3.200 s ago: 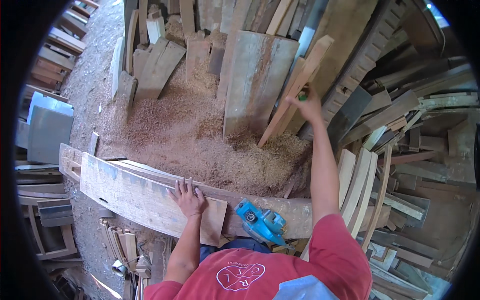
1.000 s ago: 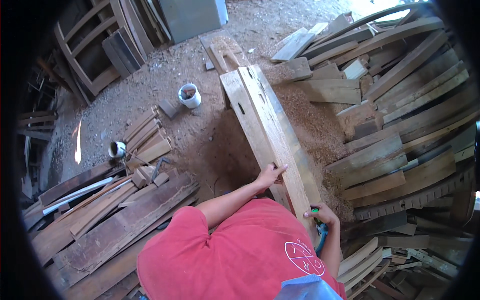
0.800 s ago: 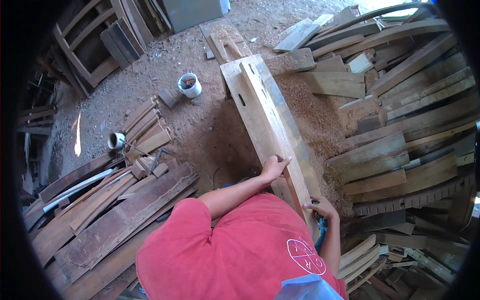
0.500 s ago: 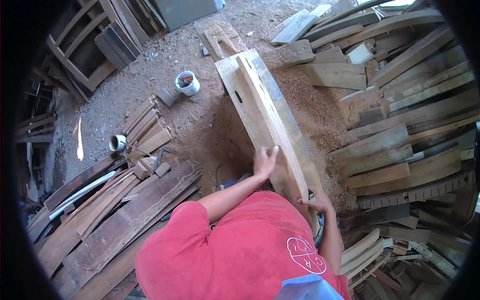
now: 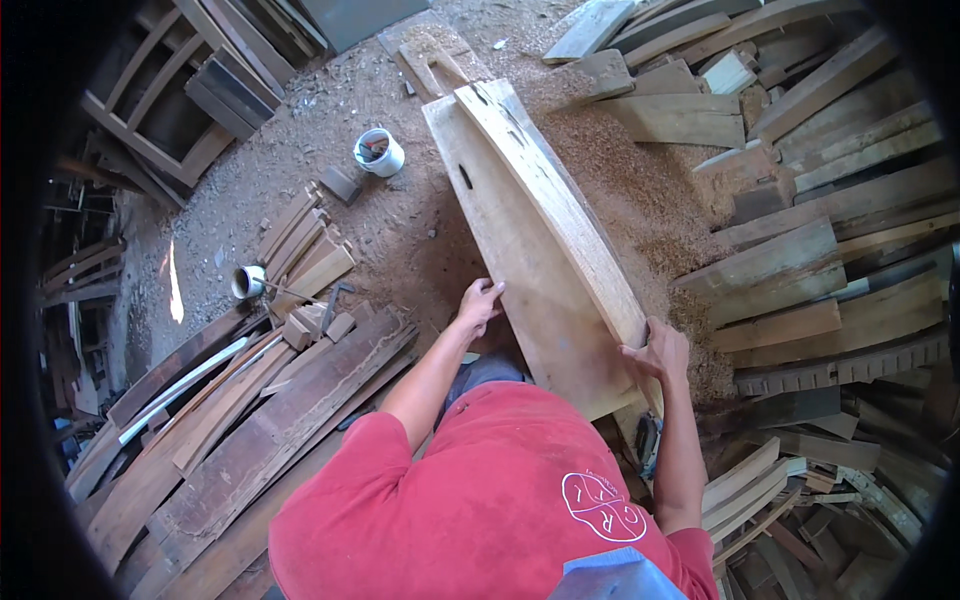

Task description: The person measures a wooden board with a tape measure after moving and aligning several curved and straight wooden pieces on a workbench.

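Observation:
A long curved wooden plank (image 5: 570, 215), with dark holes near its far end, lies along the right side of a wide flat board (image 5: 520, 260). My right hand (image 5: 662, 352) is closed around the plank's near right end. At the flat board's left edge my left hand (image 5: 482, 303) has its fingers curled, thumb and fingertips meeting the edge. A dark slot shows in the board's far left part. Below my right hand, partly hidden by my forearm, sits a dark tool (image 5: 648, 440) with some blue on it.
Wood shavings (image 5: 640, 220) cover the ground to the right, beside a large stack of planks (image 5: 780, 270). On the left lie more boards (image 5: 250, 430), small offcuts (image 5: 300, 250) and a white tub (image 5: 244, 282). A white bucket (image 5: 379, 153) holding small items stands farther off.
My left hand has moved from the plank to the flat board's left edge. My right hand has shifted right and up, and the plank now lies farther right with more of its face showing.

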Demonstrator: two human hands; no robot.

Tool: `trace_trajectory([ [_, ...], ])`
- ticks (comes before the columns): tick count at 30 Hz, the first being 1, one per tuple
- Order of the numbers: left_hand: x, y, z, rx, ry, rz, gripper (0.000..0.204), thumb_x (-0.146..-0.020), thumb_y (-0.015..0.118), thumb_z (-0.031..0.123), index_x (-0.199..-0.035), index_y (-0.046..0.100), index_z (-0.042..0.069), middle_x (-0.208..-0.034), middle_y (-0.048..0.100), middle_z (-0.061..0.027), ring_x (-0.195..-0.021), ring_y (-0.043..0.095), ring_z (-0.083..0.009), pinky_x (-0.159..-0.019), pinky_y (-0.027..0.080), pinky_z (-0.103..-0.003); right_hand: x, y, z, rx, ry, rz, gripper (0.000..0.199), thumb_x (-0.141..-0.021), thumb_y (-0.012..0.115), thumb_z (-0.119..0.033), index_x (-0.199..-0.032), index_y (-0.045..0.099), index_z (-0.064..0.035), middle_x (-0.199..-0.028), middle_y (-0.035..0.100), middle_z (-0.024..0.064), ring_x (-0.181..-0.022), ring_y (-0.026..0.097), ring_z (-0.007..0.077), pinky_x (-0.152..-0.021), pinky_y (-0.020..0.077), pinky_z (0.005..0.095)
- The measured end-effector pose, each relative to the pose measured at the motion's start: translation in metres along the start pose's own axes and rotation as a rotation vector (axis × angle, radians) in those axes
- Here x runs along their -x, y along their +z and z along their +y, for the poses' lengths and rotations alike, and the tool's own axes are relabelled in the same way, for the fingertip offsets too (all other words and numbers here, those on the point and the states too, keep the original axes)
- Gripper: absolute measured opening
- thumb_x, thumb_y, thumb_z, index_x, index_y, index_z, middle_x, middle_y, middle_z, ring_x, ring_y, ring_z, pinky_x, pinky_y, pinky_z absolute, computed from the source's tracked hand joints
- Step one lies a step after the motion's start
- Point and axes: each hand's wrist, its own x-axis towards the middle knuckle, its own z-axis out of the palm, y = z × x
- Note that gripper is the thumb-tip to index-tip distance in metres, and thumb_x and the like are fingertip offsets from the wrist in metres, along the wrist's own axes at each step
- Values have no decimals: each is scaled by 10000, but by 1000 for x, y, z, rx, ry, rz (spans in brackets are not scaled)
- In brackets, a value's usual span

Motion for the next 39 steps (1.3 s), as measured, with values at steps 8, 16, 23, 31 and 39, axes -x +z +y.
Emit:
trace_trajectory([
  [8, 48, -31, -24, 26, -33, -27, 465, -1019, 663, 266, -1379, 486, 32, -1293, 610, -113, -1147, 627, -242, -1028, 511, -500, -16, 46, 22, -134, -94, 2, 653, -650, 846, -558, -1049, 705, -62, -1008, 730, 232, -948, 708, 385, -832, 544, 473],
  [16, 46, -32, -23, 113, 43, -70, 404, -1015, 671, 277, -1311, 528, 44, -1201, 642, -81, -1091, 639, -200, -973, 553, -448, -26, 23, 64, -869, -164, -287, 573, -736, 852, -395, -1116, 738, 19, -971, 738, 61, -919, 650, 141, -837, 511, 315],
  [23, 57, -32, -33, 48, 7, -21, 358, -1014, 672, 273, -1280, 552, 66, -1161, 662, -75, -1079, 646, -186, -955, 560, -432, -12, 30, 75, -614, -135, -72, 633, -666, 888, -391, -1173, 736, -44, -998, 745, 115, -919, 693, 215, -840, 537, 358],
  [31, 59, -29, -34, 75, 47, -12, 326, -1012, 672, 257, -1239, 567, 49, -1126, 663, -66, -1014, 654, -177, -920, 570, -417, -19, 45, 48, -220, 8, 261, 624, -656, 913, -400, -1150, 678, -102, -1073, 700, 120, -978, 687, 355, -839, 549, 461],
  [39, 59, -24, -26, 115, 52, 15, 346, -1003, 683, 245, -1254, 565, 38, -1143, 665, -78, -1029, 663, -187, -918, 575, -418, -41, 70, 19, -270, 33, 208, 502, -749, 868, -283, -1182, 681, -111, -1191, 680, 137, -1042, 675, 361, -901, 536, 456],
])
